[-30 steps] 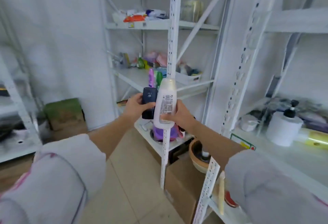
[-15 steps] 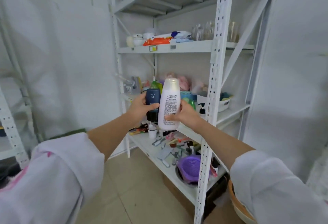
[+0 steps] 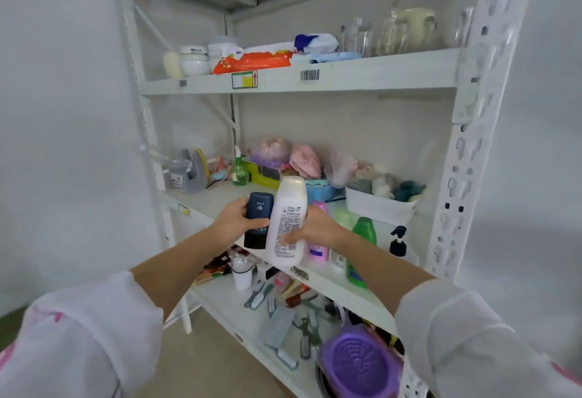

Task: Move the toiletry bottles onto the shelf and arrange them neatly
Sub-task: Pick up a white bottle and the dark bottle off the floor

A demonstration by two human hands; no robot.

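Bottles: one white point(image 3: 287, 221), one navy point(image 3: 258, 219), in two hands.

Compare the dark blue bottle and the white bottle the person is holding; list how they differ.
The dark blue bottle is navy with a black lower end; the white bottle is white all over. The dark blue bottle looks shorter and slimmer; the white bottle is taller and wider. The left hand grips the dark blue bottle; the right hand grips the white bottle. Both are held roughly upright, side by side, before the middle shelf.

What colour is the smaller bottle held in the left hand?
Dark navy blue with a black base; the smaller bottle shows best in the head view.
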